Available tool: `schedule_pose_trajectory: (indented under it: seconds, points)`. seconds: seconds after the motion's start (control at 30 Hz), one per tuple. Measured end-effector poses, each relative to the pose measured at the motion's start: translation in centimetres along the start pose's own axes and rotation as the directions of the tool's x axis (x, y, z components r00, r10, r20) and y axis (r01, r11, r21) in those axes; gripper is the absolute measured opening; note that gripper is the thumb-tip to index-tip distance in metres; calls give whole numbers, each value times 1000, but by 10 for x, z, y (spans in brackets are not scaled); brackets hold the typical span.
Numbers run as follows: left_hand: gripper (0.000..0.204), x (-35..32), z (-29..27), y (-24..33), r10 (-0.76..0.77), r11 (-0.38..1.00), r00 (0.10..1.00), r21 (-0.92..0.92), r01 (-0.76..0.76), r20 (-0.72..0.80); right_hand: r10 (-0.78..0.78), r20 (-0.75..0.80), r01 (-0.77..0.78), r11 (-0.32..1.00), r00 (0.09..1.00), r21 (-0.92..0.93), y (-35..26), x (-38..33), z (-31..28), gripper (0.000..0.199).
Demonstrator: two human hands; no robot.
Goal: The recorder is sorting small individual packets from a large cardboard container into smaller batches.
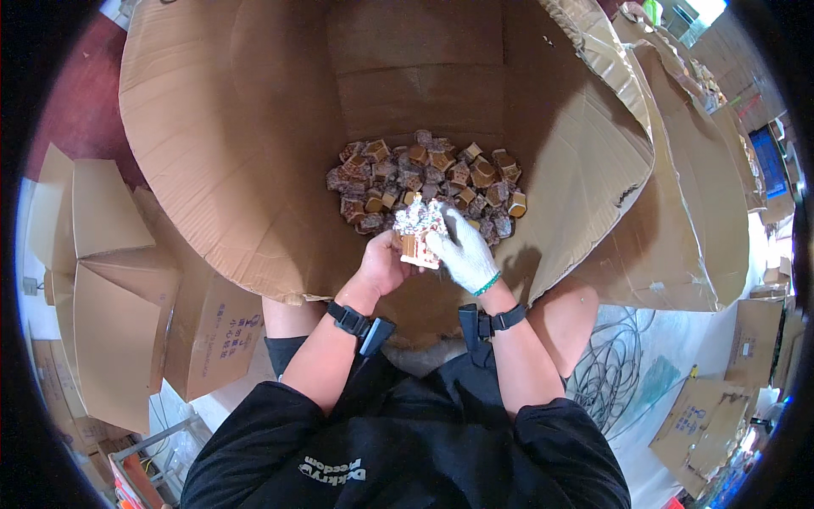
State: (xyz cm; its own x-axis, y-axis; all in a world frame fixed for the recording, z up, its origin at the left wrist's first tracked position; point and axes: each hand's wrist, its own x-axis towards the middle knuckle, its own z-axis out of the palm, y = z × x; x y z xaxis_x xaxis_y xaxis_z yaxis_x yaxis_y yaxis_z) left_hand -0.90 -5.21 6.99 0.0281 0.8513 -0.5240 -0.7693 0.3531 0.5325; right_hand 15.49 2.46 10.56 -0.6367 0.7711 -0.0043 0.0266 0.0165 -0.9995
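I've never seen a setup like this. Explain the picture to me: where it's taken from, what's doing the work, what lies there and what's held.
There is no machine arm here; a person works with their own two hands. The single picture comes from a wide fisheye camera worn on the head, looking down, so straight edges bend near the rim. The left hand is bare; the right hand wears a white glove. Between them they hold a small brown-and-white piece that looks like a little house. Beyond it, inside a large cardboard box, lies a pile of small brown pieces, many seemingly wrapped. An open carton stands at the left.
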Motion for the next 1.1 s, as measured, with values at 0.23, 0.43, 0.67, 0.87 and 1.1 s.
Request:
schedule_pose_trajectory:
  seconds: [0.23,0.43,0.67,0.87,1.1]
  points:
    - [45,-10,33,8,42,980,999,-194,-43,-8,-70,-160,47,989,985,-143,7,3,3,46]
    - [44,-26,36,32,-58,983,997,-169,66,52,-230,-155,161,918,961,-362,-11,-3,25,68]
    - [44,-11,24,15,180,979,954,-50,-197,-238,-358,-72,315,889,931,-332,-33,-5,26,72]
    - [33,2,19,-7,748,376,663,800,-468,37,-7,-325,-113,930,946,-351,6,-1,13,36]
    - [57,6,14,-22,267,938,853,323,-125,-448,-134,-346,-57,871,929,-489,19,-4,25,22]
